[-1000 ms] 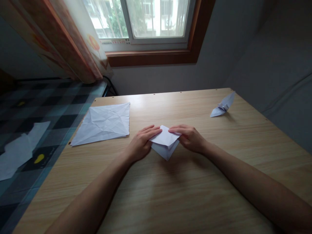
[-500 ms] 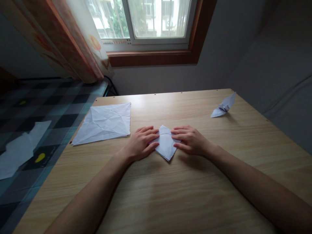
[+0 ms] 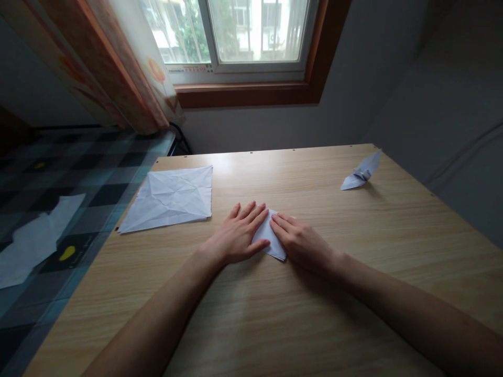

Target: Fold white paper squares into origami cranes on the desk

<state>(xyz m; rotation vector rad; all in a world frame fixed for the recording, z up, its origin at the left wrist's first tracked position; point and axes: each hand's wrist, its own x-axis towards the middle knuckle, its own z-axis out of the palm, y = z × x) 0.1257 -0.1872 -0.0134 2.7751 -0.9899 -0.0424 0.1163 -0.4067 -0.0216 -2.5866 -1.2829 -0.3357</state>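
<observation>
A small piece of folded white paper lies on the wooden table between my hands. My left hand rests flat over its left part, fingers spread and thumb across the paper's lower half. From the right, my right hand touches the paper with its fingertips, the fingers stretched out close together and pointing up-left. Both hands hide the paper's side edges; its lower tip shows below them, with layers visible there.
Creased white sheets lie at the table's far left. A folded paper crane sits near the back right corner. Left of the wooden table, more white paper lies on a checked cloth. A window and curtain are behind.
My left hand has slid right, further over the folded paper. My right hand has turned and moved slightly lower, its fingers now angled on the paper. The paper's lower tip has shifted right.
</observation>
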